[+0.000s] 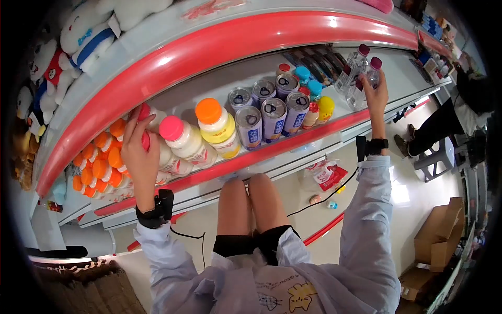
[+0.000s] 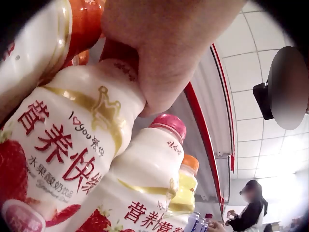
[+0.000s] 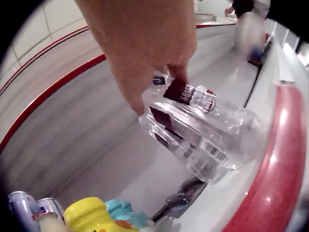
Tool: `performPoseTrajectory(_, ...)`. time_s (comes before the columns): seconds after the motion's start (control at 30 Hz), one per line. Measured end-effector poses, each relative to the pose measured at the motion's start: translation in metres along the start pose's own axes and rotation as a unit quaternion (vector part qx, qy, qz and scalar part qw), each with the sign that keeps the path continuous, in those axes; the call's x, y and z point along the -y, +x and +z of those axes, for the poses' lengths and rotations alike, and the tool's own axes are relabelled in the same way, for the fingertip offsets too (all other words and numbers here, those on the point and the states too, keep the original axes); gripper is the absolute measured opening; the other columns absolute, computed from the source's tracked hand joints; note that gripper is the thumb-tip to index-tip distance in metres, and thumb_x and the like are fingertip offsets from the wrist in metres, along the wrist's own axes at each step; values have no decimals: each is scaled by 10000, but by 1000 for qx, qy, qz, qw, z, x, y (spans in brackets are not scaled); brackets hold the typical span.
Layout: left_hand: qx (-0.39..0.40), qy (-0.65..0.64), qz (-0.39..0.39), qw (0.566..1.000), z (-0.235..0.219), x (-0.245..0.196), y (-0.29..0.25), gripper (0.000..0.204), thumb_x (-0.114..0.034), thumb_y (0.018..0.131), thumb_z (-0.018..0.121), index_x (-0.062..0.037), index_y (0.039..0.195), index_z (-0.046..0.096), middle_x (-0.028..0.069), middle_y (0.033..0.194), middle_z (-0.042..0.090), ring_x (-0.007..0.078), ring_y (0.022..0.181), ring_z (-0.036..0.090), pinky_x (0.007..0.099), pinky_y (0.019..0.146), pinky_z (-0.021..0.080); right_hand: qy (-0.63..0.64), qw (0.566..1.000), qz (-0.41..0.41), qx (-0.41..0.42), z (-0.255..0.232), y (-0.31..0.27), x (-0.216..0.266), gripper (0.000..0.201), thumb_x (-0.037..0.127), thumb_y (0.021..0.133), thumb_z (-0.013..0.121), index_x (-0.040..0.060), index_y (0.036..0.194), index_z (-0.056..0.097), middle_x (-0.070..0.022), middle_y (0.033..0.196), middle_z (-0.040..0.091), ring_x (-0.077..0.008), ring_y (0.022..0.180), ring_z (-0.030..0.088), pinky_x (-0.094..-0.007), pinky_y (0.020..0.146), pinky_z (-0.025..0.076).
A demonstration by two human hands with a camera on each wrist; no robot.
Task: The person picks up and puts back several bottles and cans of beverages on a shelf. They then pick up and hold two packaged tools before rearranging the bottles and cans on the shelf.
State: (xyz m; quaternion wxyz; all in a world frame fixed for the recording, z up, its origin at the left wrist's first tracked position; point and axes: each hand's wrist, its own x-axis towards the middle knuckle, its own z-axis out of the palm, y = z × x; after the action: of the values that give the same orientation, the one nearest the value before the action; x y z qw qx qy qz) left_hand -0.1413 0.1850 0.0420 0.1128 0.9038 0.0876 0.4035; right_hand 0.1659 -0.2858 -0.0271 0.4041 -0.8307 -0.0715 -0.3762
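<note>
At nine o'clock in the head view, a strawberry-printed bottle (image 2: 67, 130) was gripped near its cap by the left hand (image 1: 141, 159), the fingers curled round it; most of the fingertips were hidden, so the exact hold could not be fully made out. Another pink-capped bottle (image 1: 187, 145) was set just beside that hand, at its three o'clock, with a yellow-labelled bottle (image 1: 220, 137) beyond it. Orange-capped bottles (image 1: 100, 168) were clustered at the hand's nine o'clock.

At two o'clock, a clear bottle (image 1: 357, 98) with a dark red cap was held by the right hand (image 1: 377, 97), the thumb and fingers closed narrowly about its upper part. A second clear bottle (image 1: 351, 68) was placed close beside it, at the hand's ten o'clock.

Six cans (image 1: 248, 130) were ranged in two rows near twelve o'clock, along the red-edged shelf (image 1: 405, 68). A yellow-topped bottle (image 1: 325, 108) was seen at the right hand's nine o'clock. Plush toys (image 1: 91, 44) were piled at ten o'clock.
</note>
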Motion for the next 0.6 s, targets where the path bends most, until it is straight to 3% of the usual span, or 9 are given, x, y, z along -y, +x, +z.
performPoseTrajectory(0.2,-6,10,16,1000,0,2,0,303,-5,782,536,-45,1053,665,134,1300,563,311,1199,535,357,961,447,95,994,-49,-17,2,-4,-20,663,301,837,720,46,1365,411,-172,1169,612,-246,1026,614,-331,895,464)
performPoseTrajectory(0.27,-5,3,26,1000,1,1,1,305,-1,780,531,-44,1051,665,131,1300,564,309,1188,545,353,950,455,136,990,-19,26,-9,-13,-17,703,243,860,701,58,1421,321,-186,1209,581,-229,1067,588,-333,914,453)
performPoseTrajectory(0.3,-11,3,24,1000,1,0,1,307,0,780,526,-43,1050,665,128,1301,566,307,1173,555,351,936,464,113,991,-66,24,-9,-15,-15,739,199,876,681,68,1461,248,-190,1251,553,-233,1088,576,-332,924,445)
performPoseTrajectory(0.4,-11,-6,20,1000,1,1,0,302,-4,781,528,-41,1049,664,126,1292,571,307,1167,557,355,939,461,139,985,-94,27,-11,-20,-14,772,175,879,674,66,1482,204,-199,1269,540,-249,1115,565,-331,948,431)
performPoseTrajectory(0.43,-14,-9,18,1000,1,0,-1,302,-5,782,528,-42,1048,665,126,1287,574,307,1164,558,356,939,461,161,985,-36,53,-13,-23,-17,796,157,877,672,63,1492,176,-215,1332,483,-261,1193,515,-343,993,403)
performPoseTrajectory(0.53,-19,-9,18,1000,0,-1,-1,300,-9,782,529,-44,1048,665,125,1274,581,308,1156,561,359,940,459,176,983,-49,16,-3,-37,-38,784,141,886,652,53,1492,164,-222,1389,414,-267,1244,469,-364,1017,389)
performPoseTrajectory(0.6,-21,-7,22,1000,0,-1,-1,301,-11,782,530,-47,1048,666,126,1265,584,308,1152,562,360,942,458,139,990,-20,-18,-1,-51,-34,701,123,889,628,38,1464,237,-199,1393,409,-277,1255,445,-379,1030,372)
